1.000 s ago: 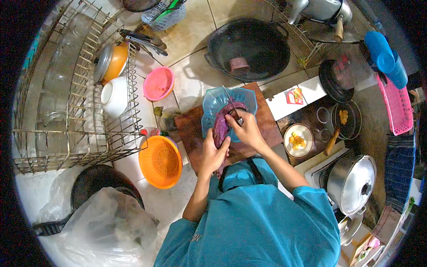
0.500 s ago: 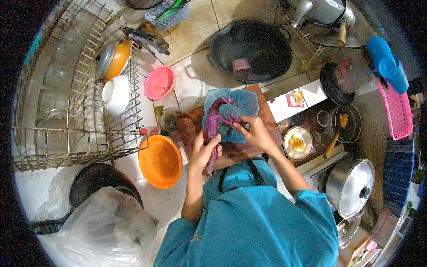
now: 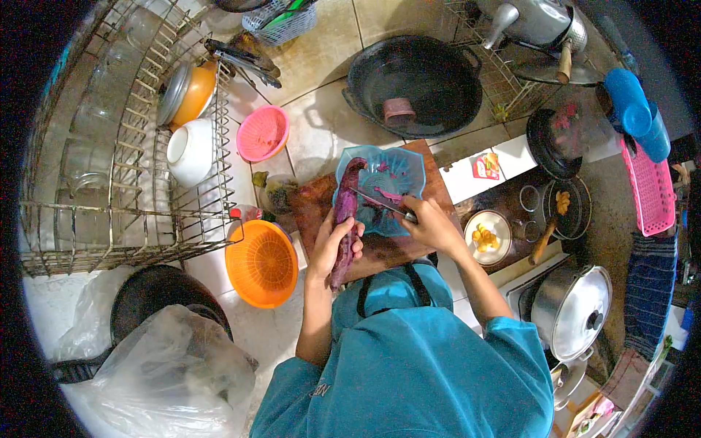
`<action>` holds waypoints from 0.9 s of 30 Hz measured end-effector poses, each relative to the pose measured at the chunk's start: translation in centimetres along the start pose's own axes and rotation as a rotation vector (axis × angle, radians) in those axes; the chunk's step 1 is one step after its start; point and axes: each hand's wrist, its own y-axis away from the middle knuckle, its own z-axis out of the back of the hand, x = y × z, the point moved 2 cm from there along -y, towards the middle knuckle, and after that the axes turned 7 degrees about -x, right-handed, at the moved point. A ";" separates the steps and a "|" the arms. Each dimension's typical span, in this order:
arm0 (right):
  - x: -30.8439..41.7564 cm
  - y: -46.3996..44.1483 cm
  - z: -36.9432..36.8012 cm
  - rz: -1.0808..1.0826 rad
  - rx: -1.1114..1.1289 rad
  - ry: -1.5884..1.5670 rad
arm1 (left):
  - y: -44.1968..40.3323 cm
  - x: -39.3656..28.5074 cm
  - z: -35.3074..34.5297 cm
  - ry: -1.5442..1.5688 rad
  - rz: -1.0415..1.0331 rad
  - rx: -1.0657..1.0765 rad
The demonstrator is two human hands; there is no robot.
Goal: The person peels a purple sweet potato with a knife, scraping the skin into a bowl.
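A long, curved purple sweet potato [image 3: 346,198] stands out lengthwise from my left hand [image 3: 339,250], whose fingers wrap round its lower half. My right hand [image 3: 432,225] grips a knife [image 3: 381,201] by its handle. The blade slants across toward the sweet potato's side, its tip close to or touching it. Beneath both lies a translucent blue bowl [image 3: 411,174] with purple peelings [image 3: 391,196] in it. This bowl rests on a brown wooden cutting board [image 3: 437,174].
Left of the board are an orange basket [image 3: 261,264], a pink basket [image 3: 263,133] and a wire dish rack [image 3: 131,160]. A black wok [image 3: 412,84] sits behind. To the right are a plate of yellow pieces [image 3: 471,250], a pan [image 3: 577,219] and a lidded pot [image 3: 573,310].
The knife has swung lower and now lies flatter, its tip toward the sweet potato. A purple strip near the blade has dropped into the bowl. My right hand has shifted slightly down.
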 end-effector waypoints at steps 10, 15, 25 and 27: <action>1.0 -0.1 0.7 0.043 -0.014 -0.017 | 0.3 -0.6 -0.7 -0.112 -0.158 -0.124; 1.8 0.1 0.8 0.044 -0.012 -0.059 | 0.4 -0.8 -1.0 -0.133 -0.270 -0.113; 1.8 0.2 0.8 0.006 0.001 -0.066 | 0.1 -0.7 -1.1 0.038 -0.270 0.028; 1.6 0.2 0.7 -0.008 -0.008 -0.084 | 0.0 -0.5 -0.8 0.082 -0.249 0.048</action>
